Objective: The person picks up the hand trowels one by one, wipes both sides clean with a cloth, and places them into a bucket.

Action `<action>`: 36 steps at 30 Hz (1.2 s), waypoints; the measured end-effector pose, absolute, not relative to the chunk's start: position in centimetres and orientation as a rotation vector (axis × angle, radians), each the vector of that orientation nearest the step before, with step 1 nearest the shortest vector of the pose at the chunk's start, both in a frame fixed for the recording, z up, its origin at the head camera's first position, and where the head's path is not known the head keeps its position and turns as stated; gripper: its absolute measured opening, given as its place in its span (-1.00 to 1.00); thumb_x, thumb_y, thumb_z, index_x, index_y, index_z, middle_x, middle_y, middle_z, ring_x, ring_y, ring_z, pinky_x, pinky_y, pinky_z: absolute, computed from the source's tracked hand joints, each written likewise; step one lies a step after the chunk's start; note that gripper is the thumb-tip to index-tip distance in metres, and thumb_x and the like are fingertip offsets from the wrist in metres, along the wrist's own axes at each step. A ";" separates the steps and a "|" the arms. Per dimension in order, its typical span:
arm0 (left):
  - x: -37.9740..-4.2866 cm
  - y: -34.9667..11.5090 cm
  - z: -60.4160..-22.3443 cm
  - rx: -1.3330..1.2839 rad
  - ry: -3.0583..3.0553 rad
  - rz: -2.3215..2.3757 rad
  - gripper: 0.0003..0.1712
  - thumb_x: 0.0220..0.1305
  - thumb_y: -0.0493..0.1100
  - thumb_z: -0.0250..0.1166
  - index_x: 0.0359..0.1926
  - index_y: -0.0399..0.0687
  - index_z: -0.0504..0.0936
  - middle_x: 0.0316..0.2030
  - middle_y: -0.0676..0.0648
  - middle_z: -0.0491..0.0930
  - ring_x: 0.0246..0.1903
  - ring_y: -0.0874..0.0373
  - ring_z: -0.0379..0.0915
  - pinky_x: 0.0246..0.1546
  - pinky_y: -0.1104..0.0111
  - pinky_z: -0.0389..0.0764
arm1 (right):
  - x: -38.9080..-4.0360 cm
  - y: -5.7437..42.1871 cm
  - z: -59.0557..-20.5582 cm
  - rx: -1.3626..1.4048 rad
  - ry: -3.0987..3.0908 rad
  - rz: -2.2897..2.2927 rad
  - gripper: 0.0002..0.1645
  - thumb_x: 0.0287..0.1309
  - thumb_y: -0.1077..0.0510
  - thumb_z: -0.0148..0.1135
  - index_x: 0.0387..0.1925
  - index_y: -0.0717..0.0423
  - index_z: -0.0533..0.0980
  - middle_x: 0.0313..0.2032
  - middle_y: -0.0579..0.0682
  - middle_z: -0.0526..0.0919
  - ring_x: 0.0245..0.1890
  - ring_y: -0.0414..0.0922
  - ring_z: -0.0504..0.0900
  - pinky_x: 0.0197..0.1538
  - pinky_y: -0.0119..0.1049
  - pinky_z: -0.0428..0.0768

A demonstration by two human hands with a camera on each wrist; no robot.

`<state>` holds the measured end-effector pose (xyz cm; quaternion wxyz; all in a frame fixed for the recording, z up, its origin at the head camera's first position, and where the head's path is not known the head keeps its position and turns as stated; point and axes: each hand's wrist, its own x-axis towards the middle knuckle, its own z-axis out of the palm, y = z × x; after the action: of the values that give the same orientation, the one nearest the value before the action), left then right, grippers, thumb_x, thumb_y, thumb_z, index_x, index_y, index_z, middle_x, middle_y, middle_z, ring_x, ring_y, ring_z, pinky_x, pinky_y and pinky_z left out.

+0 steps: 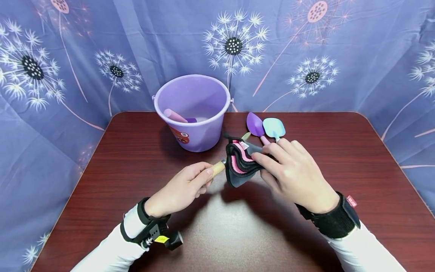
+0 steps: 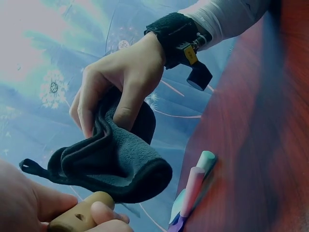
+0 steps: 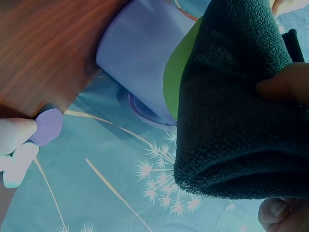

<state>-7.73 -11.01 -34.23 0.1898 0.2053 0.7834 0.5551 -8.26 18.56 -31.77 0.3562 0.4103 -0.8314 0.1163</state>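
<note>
In the head view my left hand (image 1: 185, 185) grips the light wooden handle (image 1: 218, 169) of a small tool. Its green blade (image 3: 181, 72) shows past the cloth's edge in the right wrist view, and the rest is hidden. My right hand (image 1: 293, 173) pinches a folded grey cloth (image 1: 239, 179) with black edging and pink folds, which overlaps the tool just beyond the handle. In the left wrist view the cloth (image 2: 130, 169) hangs from the right hand's fingers and thumb, close over the handle (image 2: 79, 217).
A purple bucket (image 1: 204, 138) stands at the back of the table (image 1: 136, 166), with a pink-handled thing (image 1: 175, 115) inside. Right of it lie a purple toy shovel (image 1: 254, 124) and a light blue one (image 1: 273, 127). A patterned curtain (image 1: 176, 37) hangs behind.
</note>
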 end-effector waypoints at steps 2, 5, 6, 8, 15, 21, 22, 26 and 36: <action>-7.7 -11.0 -34.2 0.582 2.178 1.566 -0.65 0.74 -0.07 -0.04 -0.20 -0.13 0.53 -0.44 -0.04 0.41 -0.54 0.16 0.26 -0.48 0.40 0.33 | -8.3 18.6 -31.7 1.049 -2.141 0.280 -0.63 0.32 0.22 -0.01 -0.08 0.18 0.70 -0.14 0.11 0.67 -0.33 0.14 0.47 -0.39 -0.05 0.32; -7.7 -11.1 -34.2 0.576 2.145 1.576 -0.66 0.74 -0.08 -0.06 -0.15 -0.14 0.55 -0.42 -0.05 0.41 -0.54 0.17 0.24 -0.49 0.41 0.30 | -8.4 18.8 -31.7 1.023 -2.140 0.255 -0.63 0.34 0.22 0.00 -0.05 0.19 0.70 -0.08 0.14 0.69 -0.30 0.18 0.50 -0.39 -0.03 0.34; -7.7 -11.1 -34.1 0.568 2.132 1.582 -0.66 0.74 -0.08 -0.06 -0.13 -0.15 0.56 -0.42 -0.05 0.40 -0.54 0.16 0.23 -0.49 0.41 0.29 | -8.4 18.9 -31.7 1.013 -2.139 0.253 -0.62 0.34 0.22 0.00 -0.04 0.19 0.70 -0.06 0.14 0.70 -0.29 0.18 0.51 -0.39 -0.03 0.34; -7.6 -11.2 -34.1 0.551 2.108 1.594 -0.65 0.75 -0.08 -0.07 -0.11 -0.17 0.56 -0.43 -0.05 0.37 -0.54 0.17 0.20 -0.50 0.42 0.26 | -8.5 19.0 -31.6 0.990 -2.142 0.256 -0.61 0.35 0.22 -0.01 -0.03 0.20 0.70 -0.07 0.14 0.70 -0.29 0.19 0.53 -0.38 -0.01 0.35; -7.5 -11.2 -33.8 0.482 2.007 1.666 -0.64 0.74 -0.09 -0.08 0.00 -0.22 0.59 -0.45 -0.05 0.32 -0.53 0.17 0.19 -0.51 0.45 0.22 | -8.9 19.7 -31.6 0.911 -2.167 0.284 -0.60 0.35 0.18 -0.03 -0.04 0.17 0.71 -0.22 0.10 0.65 -0.35 0.16 0.49 -0.38 0.00 0.32; -7.7 -11.4 -33.8 0.437 1.962 1.716 -0.65 0.72 -0.09 -0.03 0.02 -0.24 0.60 -0.47 -0.05 0.30 -0.55 0.19 0.17 -0.53 0.45 0.18 | -9.2 20.3 -31.8 0.822 -2.192 0.316 -0.57 0.33 0.14 -0.04 -0.07 0.21 0.71 -0.27 0.13 0.62 -0.39 0.18 0.45 -0.40 0.00 0.28; -7.7 -11.4 -33.7 0.434 1.952 1.727 -0.66 0.71 -0.09 -0.02 0.01 -0.25 0.59 -0.47 -0.05 0.30 -0.55 0.19 0.16 -0.53 0.45 0.17 | -9.2 20.4 -31.8 0.809 -2.194 0.320 -0.57 0.32 0.14 -0.04 -0.07 0.22 0.71 -0.28 0.13 0.62 -0.39 0.19 0.45 -0.40 0.01 0.28; -7.7 -11.5 -33.5 0.434 1.926 1.759 -0.70 0.69 -0.13 0.01 -0.01 -0.27 0.57 -0.48 -0.04 0.27 -0.56 0.21 0.13 -0.55 0.44 0.13 | -9.5 20.9 -31.9 0.770 -2.209 0.325 -0.59 0.30 0.14 0.02 -0.07 0.22 0.71 -0.28 0.15 0.60 -0.37 0.20 0.47 -0.39 0.02 0.30; -7.7 -11.5 -33.5 0.456 1.908 1.826 -0.78 0.65 -0.21 -0.01 0.03 -0.31 0.46 -0.45 -0.05 0.32 -0.54 0.21 0.14 -0.52 0.45 0.14 | -9.5 21.6 -31.9 0.718 -2.318 0.284 -0.61 0.35 0.09 0.06 -0.03 0.19 0.70 -0.22 0.12 0.59 -0.29 0.19 0.48 -0.32 0.02 0.35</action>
<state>-7.73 -11.55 -33.48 0.2289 0.1655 0.6930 0.6633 -9.50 21.56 -31.93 0.3419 0.2762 -0.8916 0.1092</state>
